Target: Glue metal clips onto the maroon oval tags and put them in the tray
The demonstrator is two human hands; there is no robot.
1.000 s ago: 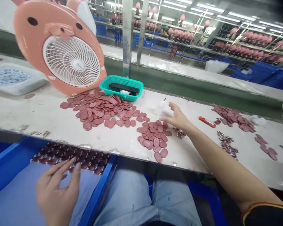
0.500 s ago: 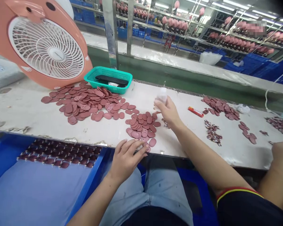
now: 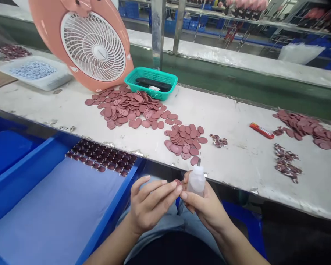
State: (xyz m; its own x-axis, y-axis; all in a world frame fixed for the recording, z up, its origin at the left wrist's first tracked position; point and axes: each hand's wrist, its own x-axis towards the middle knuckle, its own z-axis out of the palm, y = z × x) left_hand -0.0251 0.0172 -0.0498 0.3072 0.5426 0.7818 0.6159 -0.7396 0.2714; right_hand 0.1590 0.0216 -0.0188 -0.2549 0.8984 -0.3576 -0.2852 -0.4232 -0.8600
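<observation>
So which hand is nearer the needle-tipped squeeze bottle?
Right: the right hand grips the needle-tipped squeeze bottle; the left hand is left of it, near a reddish oval disc.

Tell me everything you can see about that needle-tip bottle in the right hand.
The needle-tip bottle is small, translucent whitish and looks like soft plastic. Its white shoulder narrows to a greyish fitting and a thin, metal-looking needle. It stands roughly upright, needle up, above the lap at the near edge of the table. The right hand grips it, hiding its lower part. How full it is, I can't tell.
</observation>
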